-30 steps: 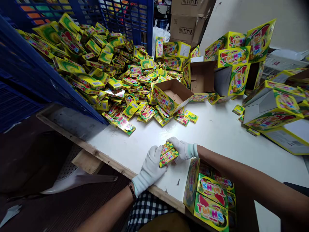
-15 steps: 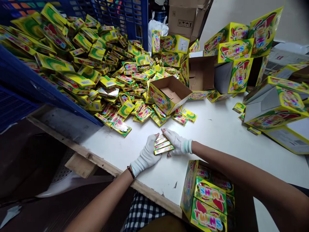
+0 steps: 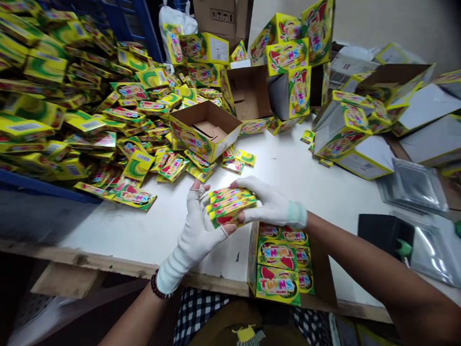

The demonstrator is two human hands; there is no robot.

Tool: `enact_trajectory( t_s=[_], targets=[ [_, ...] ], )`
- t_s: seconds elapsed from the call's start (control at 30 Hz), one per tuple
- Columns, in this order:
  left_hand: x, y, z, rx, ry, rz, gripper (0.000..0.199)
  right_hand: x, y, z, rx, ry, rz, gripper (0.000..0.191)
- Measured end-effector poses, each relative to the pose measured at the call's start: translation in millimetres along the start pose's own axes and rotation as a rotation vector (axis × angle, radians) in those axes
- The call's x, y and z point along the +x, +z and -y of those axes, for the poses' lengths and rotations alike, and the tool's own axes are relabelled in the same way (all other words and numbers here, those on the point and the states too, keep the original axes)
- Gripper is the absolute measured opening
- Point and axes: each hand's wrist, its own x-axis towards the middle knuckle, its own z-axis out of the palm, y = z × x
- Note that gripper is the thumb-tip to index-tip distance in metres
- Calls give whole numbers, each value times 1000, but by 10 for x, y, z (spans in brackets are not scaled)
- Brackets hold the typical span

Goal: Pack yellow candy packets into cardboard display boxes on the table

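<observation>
stack (image 3: 230, 204) of small twins packs was found between the hands, over the table (image 3: 306, 192). narrow sides faced up, packs set one against the next; count not clear.

right hand (image 3: 268, 206): closed about the right end of the stack, thumb on the near side, fingers across the far side. judged to be the firmer hold, pinching the packs together so none slid out of line.

left hand (image 3: 198, 230): fingers spread well apart, palm turned toward the stack, thumb by its near lower edge. seemed to act as a loose stop at the left end rather than a clamp; how much weight it bore could not be told, contact there being partly hidden. gloves left some fingertips bare, probably for better feel on slick card.

packed box (image 3: 252, 264) sat at the table's near edge, just beside the stack and below the right forearm. opening faced the person; packs inside lay in snug rows, presumably to use the space.

heap (image 3: 86, 110) of loose packs spread at the left against the crate (image 3: 140, 29), whose wall likely held it back. open box (image 3: 190, 137) stood at the heap's edge. more boxes (image 3: 288, 55) were piled behind, apparently within reach.
</observation>
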Motion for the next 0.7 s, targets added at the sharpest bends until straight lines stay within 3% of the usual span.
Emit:
enact_trajectory(
  t_s=[0.03, 0.1, 0.17, 0.23, 0.3, 0.4, 0.53, 0.6, 0.7],
  targets=[
    [-37, 49, -96, 31, 52, -47, 94, -230, -79, 69, 115, 115, -89, 66],
    [-164, 192, -258, 129, 167, -80, 51, -703, -164, 86, 370, 275, -265, 61],
    [-339, 398, -376, 201, 285, 78, 16, -1118, -164, -21, 585, 382, -351, 59],
    [-523, 635, -448, 256, 378, 345, 14, -1412, -108, -168, 730, 458, -372, 57],
    [-681, 844, -467, 361, 409, 511, 23, -1574, -40, -288, 774, 504, -368, 57],
    [-849, 1018, -410, 511, 427, 561, 30, -1634, 24, -389, 656, 567, -363, 56],
    [-975, 1053, -296, 602, 506, 519, 39, -1536, 60, -443, 447, 665, -409, 50],
    [-1014, 1052, -266, 623, 519, 497, 40, -1447, 80, -433, 230, 725, -375, 47],
    [-1032, 1045, -265, 647, 513, 439, 37, -1296, 97, -360, -187, 792, -225, 43]
  ],
)
